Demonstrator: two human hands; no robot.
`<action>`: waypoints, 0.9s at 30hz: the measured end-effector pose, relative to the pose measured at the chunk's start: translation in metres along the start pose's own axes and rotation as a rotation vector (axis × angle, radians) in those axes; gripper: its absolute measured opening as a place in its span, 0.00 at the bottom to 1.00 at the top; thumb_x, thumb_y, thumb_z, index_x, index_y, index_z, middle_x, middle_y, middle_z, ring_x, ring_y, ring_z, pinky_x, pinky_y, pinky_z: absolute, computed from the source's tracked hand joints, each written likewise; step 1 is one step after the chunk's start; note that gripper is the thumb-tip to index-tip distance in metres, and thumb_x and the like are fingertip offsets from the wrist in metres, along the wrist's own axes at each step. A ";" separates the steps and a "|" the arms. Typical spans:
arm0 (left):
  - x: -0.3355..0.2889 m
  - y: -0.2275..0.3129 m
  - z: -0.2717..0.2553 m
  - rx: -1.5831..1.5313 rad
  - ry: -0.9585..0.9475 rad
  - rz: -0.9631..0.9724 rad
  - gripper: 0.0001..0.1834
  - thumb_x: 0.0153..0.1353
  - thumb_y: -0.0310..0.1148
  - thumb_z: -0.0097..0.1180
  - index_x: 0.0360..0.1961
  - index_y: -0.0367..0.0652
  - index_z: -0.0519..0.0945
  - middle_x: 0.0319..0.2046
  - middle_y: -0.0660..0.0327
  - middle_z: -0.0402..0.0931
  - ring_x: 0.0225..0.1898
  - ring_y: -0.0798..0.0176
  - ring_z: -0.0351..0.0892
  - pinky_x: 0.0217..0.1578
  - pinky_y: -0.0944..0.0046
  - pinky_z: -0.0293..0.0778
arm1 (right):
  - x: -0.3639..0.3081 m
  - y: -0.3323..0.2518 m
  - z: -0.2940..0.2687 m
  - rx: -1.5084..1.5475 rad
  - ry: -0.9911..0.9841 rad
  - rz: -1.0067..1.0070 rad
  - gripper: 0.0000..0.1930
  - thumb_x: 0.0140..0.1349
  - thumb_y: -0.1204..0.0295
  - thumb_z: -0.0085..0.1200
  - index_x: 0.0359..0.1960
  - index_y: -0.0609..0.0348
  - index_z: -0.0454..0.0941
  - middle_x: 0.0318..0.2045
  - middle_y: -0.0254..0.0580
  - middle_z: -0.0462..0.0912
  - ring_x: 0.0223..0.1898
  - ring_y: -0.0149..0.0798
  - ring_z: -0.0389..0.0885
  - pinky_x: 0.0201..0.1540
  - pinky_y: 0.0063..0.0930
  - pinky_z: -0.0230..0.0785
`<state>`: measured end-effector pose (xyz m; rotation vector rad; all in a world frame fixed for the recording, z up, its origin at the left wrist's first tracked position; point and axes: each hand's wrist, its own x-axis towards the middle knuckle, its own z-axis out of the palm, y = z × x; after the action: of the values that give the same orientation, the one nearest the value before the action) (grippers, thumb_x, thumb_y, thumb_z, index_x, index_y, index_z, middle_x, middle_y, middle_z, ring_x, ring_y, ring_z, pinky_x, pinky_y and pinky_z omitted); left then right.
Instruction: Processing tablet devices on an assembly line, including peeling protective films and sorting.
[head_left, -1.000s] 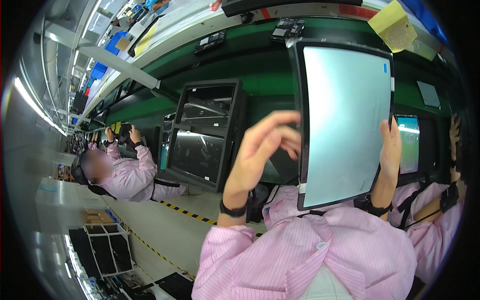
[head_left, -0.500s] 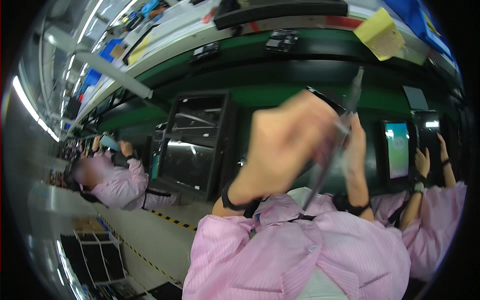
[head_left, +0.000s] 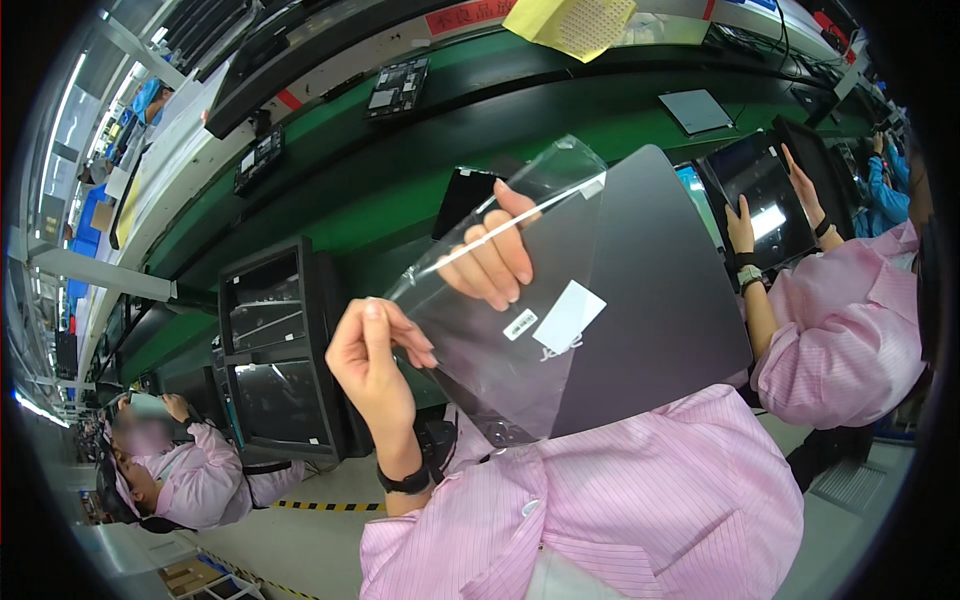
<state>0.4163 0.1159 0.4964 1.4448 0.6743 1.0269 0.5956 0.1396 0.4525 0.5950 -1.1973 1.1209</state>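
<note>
A dark grey tablet with a rounded corner is held up in front of my chest, its back toward me. Clear plastic film overlaps its left part, with a pale strip along its far edge. A white label and a smaller sticker show there. My right hand has its fingers curled over the tablet's far left edge, seen partly through the film; its arm is hidden behind the tablet. At the film's left corner, my left hand is closed, its fingers pinching the film.
Black framed trays with dark screens stand to the left on the green bench. Circuit boards and a yellow sheet lie farther back. At right, a co-worker's hands hold a black tablet. Another person sits at far left.
The tablet was edge-on between my blurred hands; now its broad back shows. My hands have moved apart, the left one to the film's corner. The whole view has shifted and tilted.
</note>
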 end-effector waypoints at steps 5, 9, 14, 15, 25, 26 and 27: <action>0.045 0.029 0.012 0.052 -0.219 0.073 0.18 0.67 0.34 0.39 0.21 0.36 0.70 0.14 0.61 0.70 0.11 0.73 0.67 0.12 0.78 0.60 | 0.009 -0.013 -0.026 0.057 -0.128 -0.189 0.24 0.69 0.63 0.18 0.23 0.54 0.68 0.22 0.35 0.71 0.26 0.33 0.70 0.36 0.24 0.60; 0.079 0.051 0.016 0.122 -0.286 0.161 0.17 0.66 0.36 0.42 0.24 0.36 0.74 0.14 0.63 0.70 0.11 0.74 0.67 0.14 0.77 0.59 | 0.025 0.000 -0.048 0.162 -0.235 -0.352 0.21 0.69 0.63 0.21 0.27 0.55 0.68 0.27 0.36 0.72 0.29 0.33 0.69 0.39 0.25 0.59; 0.090 0.074 0.051 0.130 -0.364 0.302 0.16 0.65 0.38 0.44 0.24 0.39 0.72 0.16 0.65 0.68 0.14 0.76 0.66 0.15 0.78 0.58 | 0.031 -0.036 -0.049 0.097 -0.272 -0.333 0.23 0.69 0.63 0.17 0.28 0.55 0.69 0.27 0.38 0.72 0.30 0.35 0.70 0.39 0.29 0.60; 0.077 0.083 0.057 0.126 -0.312 0.327 0.16 0.65 0.36 0.43 0.24 0.38 0.71 0.15 0.67 0.65 0.13 0.76 0.62 0.15 0.77 0.56 | 0.031 -0.063 -0.042 -0.050 -0.225 -0.047 0.20 0.68 0.64 0.23 0.26 0.52 0.70 0.23 0.34 0.72 0.29 0.31 0.71 0.41 0.27 0.59; -0.034 0.046 0.050 0.202 -0.942 0.793 0.16 0.45 0.44 0.53 0.24 0.41 0.75 0.25 0.62 0.71 0.27 0.62 0.71 0.28 0.63 0.68 | -0.017 -0.099 0.053 -1.116 0.827 -0.090 0.30 0.69 0.65 0.21 0.06 0.53 0.60 0.05 0.39 0.62 0.09 0.33 0.59 0.17 0.22 0.59; -0.023 0.045 0.052 0.149 -0.886 0.574 0.18 0.48 0.46 0.50 0.27 0.40 0.75 0.24 0.61 0.71 0.28 0.64 0.71 0.30 0.64 0.67 | -0.012 -0.091 0.056 -1.192 0.950 -0.179 0.29 0.68 0.66 0.27 0.04 0.54 0.60 0.03 0.38 0.60 0.08 0.31 0.57 0.13 0.21 0.54; -0.020 0.052 0.055 0.131 -0.810 0.137 0.22 0.55 0.49 0.42 0.33 0.38 0.75 0.27 0.62 0.72 0.30 0.66 0.70 0.33 0.66 0.67 | -0.017 -0.084 0.050 -1.196 1.003 -0.315 0.27 0.66 0.69 0.33 0.04 0.55 0.58 0.04 0.35 0.60 0.09 0.26 0.53 0.14 0.21 0.46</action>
<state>0.4478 0.0651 0.5466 1.8613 0.0506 0.4197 0.6514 0.0588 0.4679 -0.6417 -0.6328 0.1839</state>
